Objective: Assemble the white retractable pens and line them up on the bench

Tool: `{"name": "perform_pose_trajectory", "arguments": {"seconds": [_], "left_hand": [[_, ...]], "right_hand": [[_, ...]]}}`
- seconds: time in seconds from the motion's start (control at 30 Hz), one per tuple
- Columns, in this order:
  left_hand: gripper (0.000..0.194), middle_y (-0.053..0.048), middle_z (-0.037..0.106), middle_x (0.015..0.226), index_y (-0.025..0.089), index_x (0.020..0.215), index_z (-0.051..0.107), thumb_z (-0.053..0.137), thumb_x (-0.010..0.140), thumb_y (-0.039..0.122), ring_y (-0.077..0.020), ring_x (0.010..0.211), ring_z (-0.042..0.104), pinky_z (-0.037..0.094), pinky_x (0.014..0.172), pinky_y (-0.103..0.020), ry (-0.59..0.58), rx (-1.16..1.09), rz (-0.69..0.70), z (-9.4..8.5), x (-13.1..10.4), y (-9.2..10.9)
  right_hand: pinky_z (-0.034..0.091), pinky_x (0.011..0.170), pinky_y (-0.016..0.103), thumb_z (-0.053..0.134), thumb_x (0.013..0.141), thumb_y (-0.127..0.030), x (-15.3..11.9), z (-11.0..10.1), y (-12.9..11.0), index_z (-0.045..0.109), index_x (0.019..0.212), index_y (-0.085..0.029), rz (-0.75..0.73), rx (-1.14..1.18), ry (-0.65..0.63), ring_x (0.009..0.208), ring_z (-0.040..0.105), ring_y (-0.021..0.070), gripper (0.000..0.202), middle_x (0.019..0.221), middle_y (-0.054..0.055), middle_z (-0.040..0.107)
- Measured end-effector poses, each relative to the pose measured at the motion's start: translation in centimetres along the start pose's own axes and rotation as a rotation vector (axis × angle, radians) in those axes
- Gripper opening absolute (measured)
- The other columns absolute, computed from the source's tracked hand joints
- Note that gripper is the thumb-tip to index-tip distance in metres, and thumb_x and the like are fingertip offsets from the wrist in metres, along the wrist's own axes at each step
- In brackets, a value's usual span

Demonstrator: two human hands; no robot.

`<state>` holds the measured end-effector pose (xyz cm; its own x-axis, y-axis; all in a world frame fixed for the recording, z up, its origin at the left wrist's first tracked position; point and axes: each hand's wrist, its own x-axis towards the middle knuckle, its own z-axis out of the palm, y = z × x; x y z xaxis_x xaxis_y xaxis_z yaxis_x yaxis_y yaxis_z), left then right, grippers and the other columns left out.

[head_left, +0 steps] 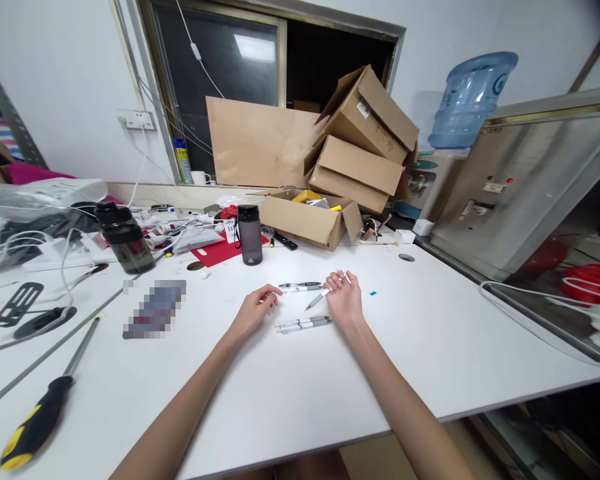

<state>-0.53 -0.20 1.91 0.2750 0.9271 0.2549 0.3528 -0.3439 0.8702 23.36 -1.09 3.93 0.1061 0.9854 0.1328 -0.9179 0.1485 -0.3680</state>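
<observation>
On the white table (290,373), my right hand (344,300) is closed on a white and grey pen (316,300), whose tip points down to the left. My left hand (255,308) rests at the left end of another pen (300,287), with its fingers apart and curved and nothing gripped between them. Nearer to me, between my two forearms, a pair of clear and grey pens (303,324) lies side by side. A small blue piece (373,293) is to the right of my right hand.
A screwdriver (45,413) and a pixelated item (157,308) lie at the left. Behind stand a grey bottle (251,237), a black bottle (125,240) and an open cardboard box (300,220). Cables clutter the back left; a water dispenser (435,180) stands back right.
</observation>
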Motion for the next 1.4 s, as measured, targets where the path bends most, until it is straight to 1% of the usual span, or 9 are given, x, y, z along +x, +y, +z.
{"name": "perform_pose_trajectory", "arguments": {"seconds": [0.17, 0.27, 0.33, 0.53, 0.77, 0.93, 1.1, 1.23, 1.4], "left_hand": [[0.03, -0.001, 0.063, 0.077, 0.02, 0.099, 0.07, 0.046, 0.093, 0.038, -0.0192, 0.071, 0.056, 0.041, 0.069, -0.028, -0.018, 0.083, -0.002, 0.0, -0.3, 0.1], [0.031, -0.001, 0.065, 0.078, 0.021, 0.099, 0.07, 0.046, 0.093, 0.038, -0.02, 0.073, 0.057, 0.042, 0.071, -0.029, -0.022, 0.097, -0.003, 0.0, -0.3, 0.0], [0.031, -0.002, 0.066, 0.078, 0.02, 0.099, 0.07, 0.046, 0.093, 0.038, -0.0205, 0.074, 0.058, 0.042, 0.072, -0.03, -0.024, 0.098, 0.002, 0.1, -0.2, -0.1], [0.031, -0.003, 0.068, 0.077, 0.02, 0.098, 0.072, 0.048, 0.091, 0.039, -0.0217, 0.075, 0.06, 0.044, 0.074, -0.031, -0.016, 0.089, 0.032, 0.1, -0.1, -0.4], [0.031, -0.002, 0.068, 0.077, 0.021, 0.099, 0.072, 0.048, 0.091, 0.039, -0.021, 0.074, 0.059, 0.043, 0.072, -0.029, -0.026, 0.101, 0.01, 0.1, -0.1, -0.3], [0.031, -0.002, 0.068, 0.079, 0.021, 0.099, 0.071, 0.047, 0.092, 0.038, -0.0208, 0.075, 0.058, 0.041, 0.073, -0.03, -0.044, 0.103, 0.006, 0.1, -0.2, -0.3], [0.031, -0.002, 0.068, 0.079, 0.021, 0.1, 0.071, 0.047, 0.092, 0.038, -0.0206, 0.074, 0.057, 0.04, 0.071, -0.03, -0.052, 0.102, -0.007, 0.2, -0.3, -0.1], [0.031, -0.002, 0.068, 0.078, 0.021, 0.099, 0.072, 0.047, 0.092, 0.038, -0.0203, 0.073, 0.058, 0.041, 0.071, -0.029, -0.051, 0.1, 0.003, 0.2, -0.3, -0.1], [0.03, -0.002, 0.068, 0.078, 0.021, 0.099, 0.072, 0.048, 0.092, 0.038, -0.0205, 0.073, 0.059, 0.042, 0.069, -0.029, -0.041, 0.092, 0.017, 0.1, -0.2, -0.2]], "right_hand": [[0.034, 0.05, 0.023, 0.045, 0.091, -0.022, -0.2, 0.4, -0.6, 0.036, 0.068, -0.022, -0.027, -0.027, -0.025, 0.052, 0.028, 0.0116, 0.025, 0.063, -0.006, 0.028], [0.035, 0.05, 0.024, 0.047, 0.093, -0.027, -0.4, 0.5, -0.9, 0.037, 0.068, -0.022, -0.066, -0.044, -0.027, 0.053, 0.029, 0.0123, 0.028, 0.063, -0.005, 0.028], [0.036, 0.051, 0.025, 0.048, 0.094, -0.03, -0.4, 0.5, -1.0, 0.037, 0.068, -0.023, -0.073, -0.074, -0.04, 0.053, 0.029, 0.0132, 0.029, 0.063, -0.005, 0.028], [0.038, 0.051, 0.027, 0.047, 0.093, -0.03, -0.3, 0.6, -1.1, 0.035, 0.067, -0.023, -0.102, -0.151, -0.052, 0.053, 0.03, 0.0137, 0.029, 0.064, -0.005, 0.026], [0.037, 0.052, 0.026, 0.047, 0.092, -0.027, -0.3, 0.3, -1.2, 0.036, 0.066, -0.022, -0.096, -0.103, -0.055, 0.054, 0.03, 0.0132, 0.028, 0.065, -0.005, 0.025], [0.035, 0.052, 0.026, 0.047, 0.093, -0.031, -0.5, 0.4, -1.3, 0.037, 0.066, -0.022, -0.079, -0.055, -0.074, 0.054, 0.029, 0.0128, 0.031, 0.065, -0.005, 0.024], [0.036, 0.052, 0.027, 0.047, 0.091, -0.027, -0.6, 0.6, -1.3, 0.034, 0.066, -0.023, -0.099, -0.102, -0.067, 0.054, 0.028, 0.0135, 0.028, 0.065, -0.005, 0.024], [0.037, 0.052, 0.027, 0.046, 0.092, -0.028, -0.7, 0.8, -1.5, 0.036, 0.067, -0.023, -0.106, -0.105, -0.066, 0.055, 0.029, 0.0131, 0.028, 0.066, -0.005, 0.024], [0.035, 0.049, 0.027, 0.044, 0.091, -0.029, -1.0, 1.4, -1.9, 0.032, 0.064, -0.023, -0.133, -0.196, -0.088, 0.053, 0.026, 0.014, 0.03, 0.064, -0.005, 0.021]]}}
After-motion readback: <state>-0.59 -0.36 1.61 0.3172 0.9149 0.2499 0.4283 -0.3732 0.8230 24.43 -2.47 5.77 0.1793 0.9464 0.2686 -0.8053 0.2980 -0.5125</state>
